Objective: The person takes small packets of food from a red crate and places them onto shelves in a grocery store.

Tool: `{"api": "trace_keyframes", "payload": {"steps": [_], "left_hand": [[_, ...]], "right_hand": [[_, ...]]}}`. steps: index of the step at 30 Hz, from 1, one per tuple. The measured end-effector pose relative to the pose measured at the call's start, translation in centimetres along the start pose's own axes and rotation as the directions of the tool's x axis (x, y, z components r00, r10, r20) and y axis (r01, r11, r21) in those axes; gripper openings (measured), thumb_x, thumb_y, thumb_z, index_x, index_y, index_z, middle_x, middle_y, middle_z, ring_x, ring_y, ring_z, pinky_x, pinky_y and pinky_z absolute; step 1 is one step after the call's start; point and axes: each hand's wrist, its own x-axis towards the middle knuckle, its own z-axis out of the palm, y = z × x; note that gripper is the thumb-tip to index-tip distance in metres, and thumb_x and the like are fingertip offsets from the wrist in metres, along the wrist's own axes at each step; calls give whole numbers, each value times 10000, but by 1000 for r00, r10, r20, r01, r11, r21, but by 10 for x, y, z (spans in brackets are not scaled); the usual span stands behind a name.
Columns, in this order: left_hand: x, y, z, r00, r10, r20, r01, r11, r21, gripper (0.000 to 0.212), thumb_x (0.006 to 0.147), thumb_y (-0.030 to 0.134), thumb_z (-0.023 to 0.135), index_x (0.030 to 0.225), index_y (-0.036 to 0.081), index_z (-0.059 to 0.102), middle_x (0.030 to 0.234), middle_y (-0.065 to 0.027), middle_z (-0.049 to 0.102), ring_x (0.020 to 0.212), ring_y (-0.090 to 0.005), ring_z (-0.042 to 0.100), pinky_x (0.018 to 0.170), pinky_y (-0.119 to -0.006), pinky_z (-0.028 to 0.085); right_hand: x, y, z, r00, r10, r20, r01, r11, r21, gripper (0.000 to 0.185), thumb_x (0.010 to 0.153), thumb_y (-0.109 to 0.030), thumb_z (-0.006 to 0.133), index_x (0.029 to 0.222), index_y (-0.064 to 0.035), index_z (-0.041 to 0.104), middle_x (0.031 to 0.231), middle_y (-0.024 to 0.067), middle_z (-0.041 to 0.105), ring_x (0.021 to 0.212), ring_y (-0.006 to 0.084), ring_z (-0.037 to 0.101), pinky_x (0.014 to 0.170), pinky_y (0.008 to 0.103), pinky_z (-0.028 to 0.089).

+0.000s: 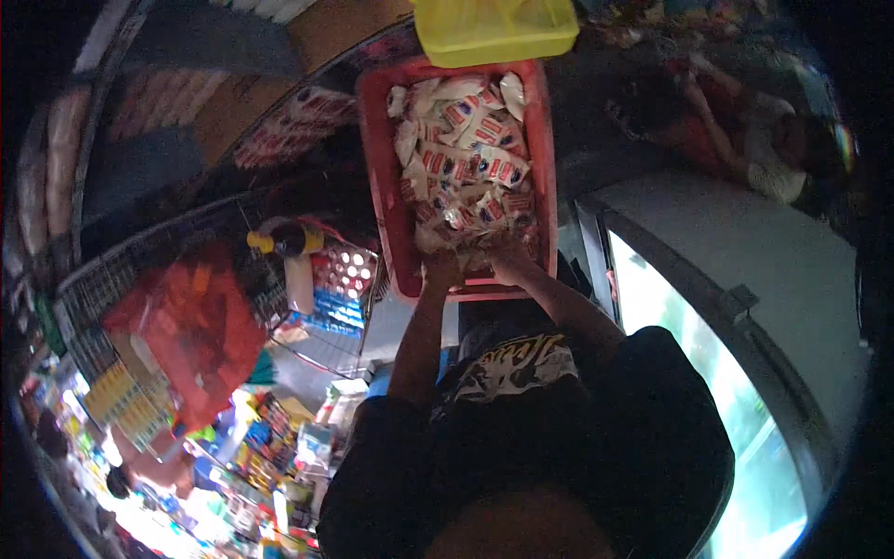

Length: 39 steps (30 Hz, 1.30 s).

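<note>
A red plastic tub [549, 175] lies before me, heaped with small white packets [482, 133] printed in red and blue. Some packets hang together in strips. Inside the tub's near end, my left hand [441, 267] reaches down among the packets on the left. My right hand [511, 264] is a short way to its right, also against the packets. Dim light and the packets hide the fingers of both hands, so I cannot tell whether either one grips a packet.
A yellow plastic basket [499, 42] overlaps the tub's far rim. To the left are a red plastic bag [202, 335], a wire rack [112, 272] and a bottle with a yellow cap [286, 241]. Another person [740, 133] is at the upper right. A bright glass panel [684, 321] stands right.
</note>
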Motion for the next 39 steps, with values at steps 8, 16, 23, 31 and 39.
{"api": "trace_keyframes", "payload": {"steps": [8, 16, 23, 31, 39], "left_hand": [[5, -20, -9, 981, -188, 45, 191, 975, -114, 388, 725, 242, 656, 1094, 135, 595, 982, -104, 634, 910, -253, 631, 789, -383, 511], [-49, -9, -116, 937, -311, -156, 231, 891, -391, 467, 782, 197, 624, 1229, 91, 544, 1068, -81, 631, 921, -256, 632, 788, -358, 502], [-57, 43, -212, 768, -495, -406, -523, -118, -844, 540, 793, 179, 647, 1275, 6, 476, 1215, -95, 575, 1094, -226, 556, 935, -361, 436], [-61, 81, -298, 635, -677, -372, -559, -69, -826, 500, 768, 41, 733, 1221, 8, 523, 1062, -69, 644, 931, -121, 595, 833, -289, 494], [-84, 88, -309, 615, -633, -470, -639, -51, -768, 331, 771, 37, 726, 1064, 2, 575, 973, -42, 650, 843, -95, 595, 739, -263, 509]], "right_hand": [[4, 20, -20, 973, -17, 232, -3, 996, 85, 466, 810, -275, 604, 1145, 40, 524, 1038, 235, 581, 985, 362, 584, 842, 447, 483], [-20, 37, -74, 971, -132, 201, -122, 447, 886, 634, 839, -500, 600, 1203, 10, 502, 1076, 171, 610, 991, 276, 607, 863, 471, 480], [-14, -11, -190, 987, -54, -150, 111, -442, 890, 438, 823, -203, 696, 1197, -43, 536, 1078, 65, 627, 969, 187, 604, 862, 360, 478], [-39, -28, -267, 929, 118, -350, 305, 290, 907, 252, 795, -206, 740, 949, -20, 667, 860, 24, 669, 764, 80, 590, 685, 269, 474], [-48, -25, -286, 897, 127, -423, 380, 265, 886, 364, 769, -88, 752, 1086, -18, 587, 949, 43, 646, 835, 113, 602, 736, 268, 507]]}}
